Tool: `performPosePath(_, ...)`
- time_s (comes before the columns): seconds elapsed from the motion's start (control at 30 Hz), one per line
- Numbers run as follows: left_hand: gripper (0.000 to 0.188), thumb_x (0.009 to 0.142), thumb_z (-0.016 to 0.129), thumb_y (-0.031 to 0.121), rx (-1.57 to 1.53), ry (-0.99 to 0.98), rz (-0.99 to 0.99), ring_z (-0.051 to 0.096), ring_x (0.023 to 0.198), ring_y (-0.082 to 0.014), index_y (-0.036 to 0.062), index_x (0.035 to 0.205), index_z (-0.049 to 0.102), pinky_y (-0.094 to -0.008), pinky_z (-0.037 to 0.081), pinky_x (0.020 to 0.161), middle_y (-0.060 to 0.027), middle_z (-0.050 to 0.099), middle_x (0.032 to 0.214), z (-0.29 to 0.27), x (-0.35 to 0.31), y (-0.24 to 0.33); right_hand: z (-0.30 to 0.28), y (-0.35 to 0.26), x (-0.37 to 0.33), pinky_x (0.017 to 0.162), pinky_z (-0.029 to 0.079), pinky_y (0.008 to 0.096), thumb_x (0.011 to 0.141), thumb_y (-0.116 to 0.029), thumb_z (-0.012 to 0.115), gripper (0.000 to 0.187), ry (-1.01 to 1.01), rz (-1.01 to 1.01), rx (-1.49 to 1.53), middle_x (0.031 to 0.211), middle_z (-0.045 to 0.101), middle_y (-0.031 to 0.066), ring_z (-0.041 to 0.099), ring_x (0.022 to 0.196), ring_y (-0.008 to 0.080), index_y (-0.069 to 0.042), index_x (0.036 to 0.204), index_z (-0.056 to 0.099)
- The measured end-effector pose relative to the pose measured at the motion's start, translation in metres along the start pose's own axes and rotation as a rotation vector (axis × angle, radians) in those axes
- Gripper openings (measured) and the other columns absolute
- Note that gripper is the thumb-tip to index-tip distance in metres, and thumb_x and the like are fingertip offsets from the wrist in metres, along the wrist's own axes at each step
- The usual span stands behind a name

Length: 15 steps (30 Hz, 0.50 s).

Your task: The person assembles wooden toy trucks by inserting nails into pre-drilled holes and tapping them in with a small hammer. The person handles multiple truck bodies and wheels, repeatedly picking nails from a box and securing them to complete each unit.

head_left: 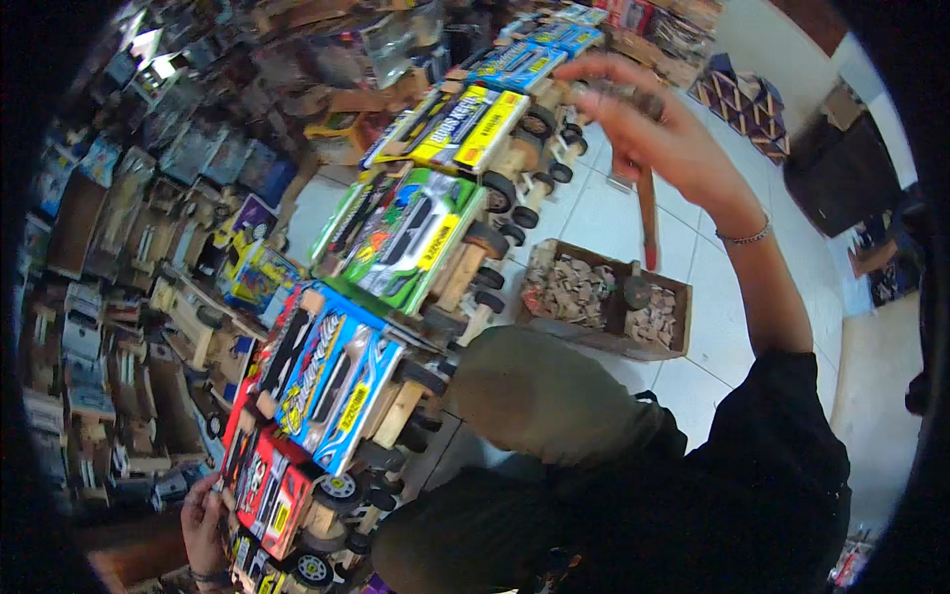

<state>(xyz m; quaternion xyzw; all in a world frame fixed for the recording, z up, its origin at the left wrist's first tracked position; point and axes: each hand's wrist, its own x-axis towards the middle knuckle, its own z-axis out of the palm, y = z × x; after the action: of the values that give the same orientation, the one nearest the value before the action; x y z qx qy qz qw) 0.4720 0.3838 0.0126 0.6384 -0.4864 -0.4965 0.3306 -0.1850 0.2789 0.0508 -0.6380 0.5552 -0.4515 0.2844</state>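
Observation:
A long row of wooden toy trucks with printed panels and black wheels runs from near to far. At the near left, my left hand (203,525) has its fingers curled against the side of a red toy truck (275,492). Beyond it come a blue toy truck (341,371), a green toy truck (411,241) and a yellow-and-black toy truck (470,129). My right hand (668,139) is raised near the far blue toy truck (515,65), fingers outstretched and slightly blurred. Nothing shows in that hand.
A cardboard box (683,312) of small wood scraps stands on the white tiled floor (698,267) to the right. A reddish-brown stick (648,223) rises beside it. Piles of wooden parts (129,386) crowd the left. A dark bin (841,168) stands at the right wall.

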Motion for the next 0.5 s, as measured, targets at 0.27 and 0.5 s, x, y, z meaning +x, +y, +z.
performPosePath(0.27,0.041,0.104,0.061,0.025,0.032,-0.055,-0.06,0.063,0.091,-0.0084,-0.0021,0.133,0.057,-0.0246,0.05,0.082,-0.0046,0.07,0.106,-0.012,0.008,-0.007,0.033,0.208,-0.062,0.076,0.058,0.0497,0.094,-0.051,0.063,0.043,-0.585,0.35,-0.993,0.091,0.075,0.0158,0.072,0.086,0.0374,-0.012,0.11,0.073)
performPosePath(0.5,0.038,0.105,0.059,0.022,0.097,-0.046,-0.074,0.065,0.09,-0.0089,-0.003,0.134,0.055,-0.0242,0.05,0.08,-0.0051,0.071,0.106,-0.008,0.009,-0.004,0.085,0.296,-0.07,0.075,0.06,0.0444,0.083,-0.021,0.071,0.024,-0.746,0.262,-1.184,0.094,0.076,0.0127,0.075,0.087,0.0309,-0.015,0.106,0.075)
